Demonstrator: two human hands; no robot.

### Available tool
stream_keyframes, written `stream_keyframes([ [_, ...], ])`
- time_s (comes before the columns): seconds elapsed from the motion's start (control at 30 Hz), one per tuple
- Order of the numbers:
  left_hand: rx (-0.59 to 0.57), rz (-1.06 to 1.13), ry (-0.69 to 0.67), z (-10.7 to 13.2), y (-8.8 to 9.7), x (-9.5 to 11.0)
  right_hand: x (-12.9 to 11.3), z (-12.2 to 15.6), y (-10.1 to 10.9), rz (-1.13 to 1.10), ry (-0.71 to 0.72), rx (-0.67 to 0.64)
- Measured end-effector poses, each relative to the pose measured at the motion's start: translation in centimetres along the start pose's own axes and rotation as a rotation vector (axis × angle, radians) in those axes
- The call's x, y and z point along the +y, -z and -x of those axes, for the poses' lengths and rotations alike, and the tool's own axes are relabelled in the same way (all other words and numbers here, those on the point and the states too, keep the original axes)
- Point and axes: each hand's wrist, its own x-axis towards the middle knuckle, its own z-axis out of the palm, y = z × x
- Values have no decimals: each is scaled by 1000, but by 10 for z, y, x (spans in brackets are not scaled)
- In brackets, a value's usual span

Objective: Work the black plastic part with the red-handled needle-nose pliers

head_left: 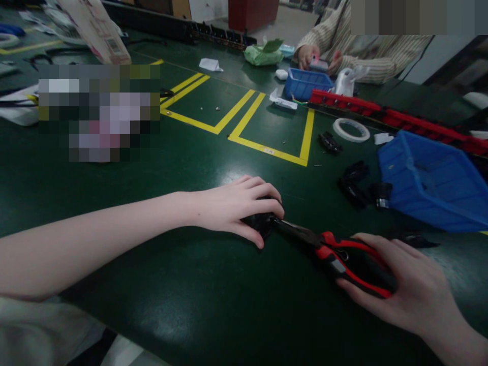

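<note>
My left hand (236, 208) lies near the middle of the dark green table (190, 284), its fingers curled over a small black part (261, 223) and pressing it to the surface. My right hand (412, 284) grips the red-and-black handles of a pair of pliers (343, 256). The dark jaws of the pliers reach left and meet the black part under my left fingers. Most of the black part is hidden by my hand.
A large blue bin (430, 183) stands at the right with loose black parts (356, 185) beside it. A roll of white tape (351, 129), a red rail (381, 114) and a small blue tray (307, 84) lie further back. Another person's hands (318, 56) work at the far edge. Yellow tape lines (244, 114) mark the table.
</note>
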Motion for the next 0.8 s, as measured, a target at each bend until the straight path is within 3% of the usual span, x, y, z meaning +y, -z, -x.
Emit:
stream_keyframes([
  [0.3,0,49,-4,-1,2,-1,0,3,2,64,17,8],
  [0.5,25,135,36,0,2,-3,-2,1,7,164,103,41],
  [0.7,8,104,49,0,1,-5,-3,3,4,136,62,43],
  [0.8,11,91,44,-1,0,-5,-6,3,4,53,-28,12],
])
